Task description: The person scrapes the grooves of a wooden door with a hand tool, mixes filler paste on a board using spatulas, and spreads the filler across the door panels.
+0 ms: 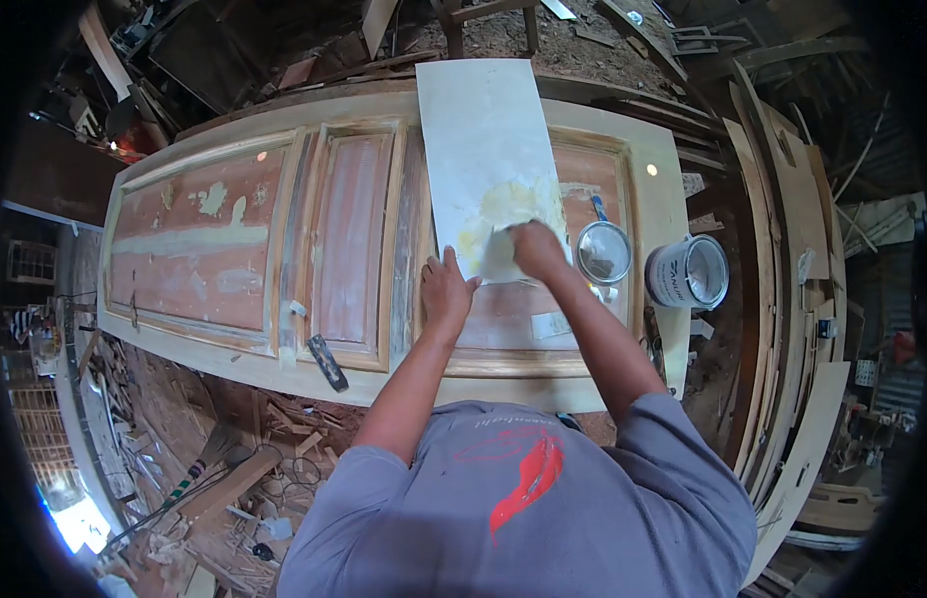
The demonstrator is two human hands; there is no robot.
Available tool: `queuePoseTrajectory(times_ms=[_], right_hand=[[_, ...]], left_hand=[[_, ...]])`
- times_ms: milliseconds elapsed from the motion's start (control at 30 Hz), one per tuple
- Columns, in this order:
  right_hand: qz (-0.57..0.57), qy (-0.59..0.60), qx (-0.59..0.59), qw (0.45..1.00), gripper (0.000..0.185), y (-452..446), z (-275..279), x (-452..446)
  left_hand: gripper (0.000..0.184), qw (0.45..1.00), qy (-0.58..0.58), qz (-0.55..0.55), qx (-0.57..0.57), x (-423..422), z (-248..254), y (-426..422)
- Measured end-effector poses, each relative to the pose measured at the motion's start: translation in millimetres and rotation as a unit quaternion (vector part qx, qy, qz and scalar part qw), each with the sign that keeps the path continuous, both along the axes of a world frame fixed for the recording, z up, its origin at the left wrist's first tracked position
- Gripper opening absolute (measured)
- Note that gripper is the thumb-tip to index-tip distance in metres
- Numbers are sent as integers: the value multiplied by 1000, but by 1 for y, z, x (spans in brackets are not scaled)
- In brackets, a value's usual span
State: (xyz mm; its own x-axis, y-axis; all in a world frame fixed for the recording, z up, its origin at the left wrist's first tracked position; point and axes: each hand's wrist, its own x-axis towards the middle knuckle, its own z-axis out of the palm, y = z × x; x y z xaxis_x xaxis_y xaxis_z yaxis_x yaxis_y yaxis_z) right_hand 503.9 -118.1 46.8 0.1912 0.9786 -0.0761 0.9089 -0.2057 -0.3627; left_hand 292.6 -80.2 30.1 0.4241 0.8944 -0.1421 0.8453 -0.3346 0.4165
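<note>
A long white board [483, 130] lies across the panelled wooden door [394, 384], with yellowish putty [513, 204] smeared over its near half. My left hand [449, 296] grips the board's near left corner, thumb on its near edge. My right hand [538, 251] is closed around a flat scraper [498, 257], whose blade rests on the smeared part; its handle is hidden by my fingers. Right of the board, a round tin lid [604, 251] holds some pale material, and a blue-handled tool [598, 207] lies against its far side.
An opened paint can [673, 274] stands at the door's right end. A dark block-like tool [327, 363] lies on the near edge, and a small pale piece [550, 325] lies on the near panel. Long planks [782, 299] stand at right. Wood scraps [294, 429] litter the floor.
</note>
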Motion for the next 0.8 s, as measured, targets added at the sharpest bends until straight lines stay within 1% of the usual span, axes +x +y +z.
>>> queuePoseTrajectory(times_ms=[33, 67, 133, 233, 267, 333, 433, 533, 567, 667, 767, 800], right_hand=[[32, 16, 5, 999, 27, -7, -1, -12], [65, -6, -31, 997, 27, -15, -1, -20], [82, 67, 28, 994, 26, -30, -1, -23], [66, 14, -20, 998, 26, -21, 6, 7], [23, 7, -19, 1000, 26, -13, 7, 20], [-16, 5, 22, 1000, 25, -5, 11, 41], [-41, 7, 3, 999, 24, -14, 13, 41], [-122, 41, -102, 986, 22, -27, 22, 16], [-136, 51, -89, 985, 22, -31, 27, 3], [-131, 93, -75, 984, 23, -27, 17, -19], [-173, 102, 15, 979, 30, -17, 19, -31], [-146, 78, 62, 984, 33, -17, 17, -32]], left_hand=[[85, 1000, -1, 0, -2, -1, 0, -1], [85, 1000, -5, 1, -2, 0, 0, -1], [85, 1000, -7, 1, 2, 1, 1, -1], [84, 1000, -8, 3, 0, 1, 4, 2], [84, 1000, -7, 2, -5, 0, 4, -1], [84, 1000, -7, 4, -9, 1, 5, -3], [85, 1000, -9, 3, -8, 1, 5, 1], [85, 1000, -4, 9, -12, 0, 5, -1], [85, 1000, -3, 9, -13, 2, 5, -1], [85, 1000, -8, 10, 8, 2, 0, -3], [85, 1000, -8, 2, 1, 1, 2, -1], [85, 1000, -8, 2, 8, 0, 1, 0]])
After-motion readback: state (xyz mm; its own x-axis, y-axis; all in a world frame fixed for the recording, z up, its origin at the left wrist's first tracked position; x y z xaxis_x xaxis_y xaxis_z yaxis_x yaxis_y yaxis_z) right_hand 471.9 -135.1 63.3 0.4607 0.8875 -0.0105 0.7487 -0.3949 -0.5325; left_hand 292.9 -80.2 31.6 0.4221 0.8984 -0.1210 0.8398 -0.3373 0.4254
